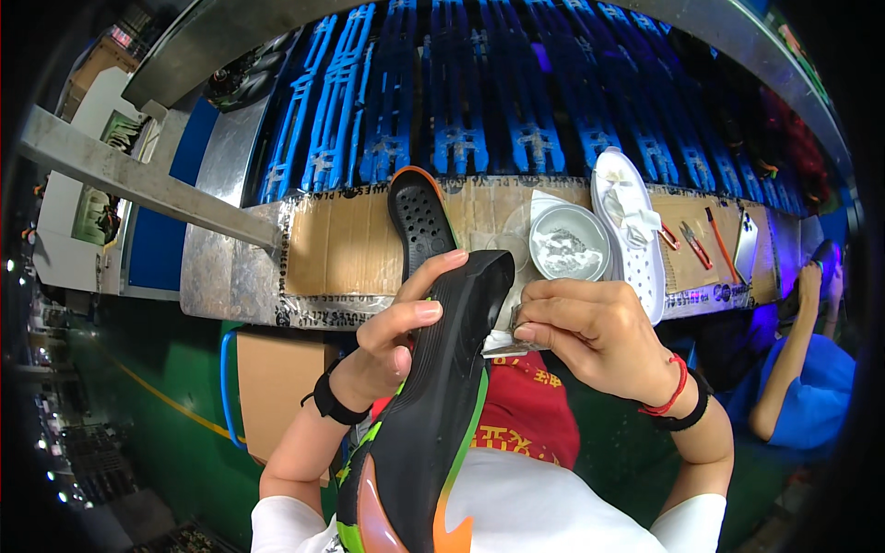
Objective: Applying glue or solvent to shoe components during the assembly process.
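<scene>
Across the middle a black shoe (pixel 429 396) with green and orange edging is held at a tilt, toe end and heel end hard to tell apart. My left hand (pixel 383 336) grips its left side, fingers spread along the black surface and thumb partly hidden. My right hand (pixel 595 336) is closed in a pinch on a small flat whitish piece (pixel 502 346), which touches the shoe's right edge; its exact kind is unclear. Just beyond the shoe lies a black perforated sole (pixel 422 221) with an orange rim. Near my right hand sits a grey bowl (pixel 569 241) with white residue inside.
Cardboard (pixel 336 244) covers the metal-edged bench. A white perforated sole (pixel 645 267) bears crumpled white material. Right of it lie red-handled cutters (pixel 697 245), a red stick-like tool (pixel 721 241) and a phone-like slab (pixel 746 244). Blue rails (pixel 461 138) run behind; a person in blue (pixel 811 392) is at right.
</scene>
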A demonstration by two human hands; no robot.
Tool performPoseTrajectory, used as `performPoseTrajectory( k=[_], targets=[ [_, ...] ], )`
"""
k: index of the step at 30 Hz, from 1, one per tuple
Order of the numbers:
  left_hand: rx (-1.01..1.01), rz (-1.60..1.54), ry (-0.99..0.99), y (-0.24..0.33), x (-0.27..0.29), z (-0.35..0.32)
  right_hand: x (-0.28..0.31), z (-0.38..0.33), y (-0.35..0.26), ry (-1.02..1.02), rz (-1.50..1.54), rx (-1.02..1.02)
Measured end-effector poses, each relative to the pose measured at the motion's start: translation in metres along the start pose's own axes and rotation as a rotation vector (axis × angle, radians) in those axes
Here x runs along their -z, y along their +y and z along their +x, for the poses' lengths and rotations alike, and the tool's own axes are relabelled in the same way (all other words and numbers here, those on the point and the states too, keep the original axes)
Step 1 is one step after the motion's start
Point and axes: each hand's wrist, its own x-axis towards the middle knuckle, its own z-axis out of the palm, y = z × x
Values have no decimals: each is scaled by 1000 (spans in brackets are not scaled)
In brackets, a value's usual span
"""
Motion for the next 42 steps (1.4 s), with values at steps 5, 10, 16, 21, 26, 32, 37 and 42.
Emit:
performPoseTrajectory(
  k=[5,10,16,21,26,32,37,42],
  targets=[
    [32,0,14,2,0,1,2,1,-2,-50,63,-28],
    [60,60,-3,1,3,1,1,1,-1,-65,114,-33],
    [44,1,29,-6,6,-1,1,1,-4,-75,171,-66],
    [397,-601,246,23,-4,15,12,-3,5,141,251,-210],
    [281,721,-94,34,-5,-3,15,-10,16,235,58,-195],
    [447,578,-9,43,-8,1,2,-8,13,176,-75,-72],
    [420,587,-150,44,-7,1,0,-3,8,141,-228,41],
    [431,682,-213,43,-3,-4,1,-3,5,123,-241,77]
  ],
)
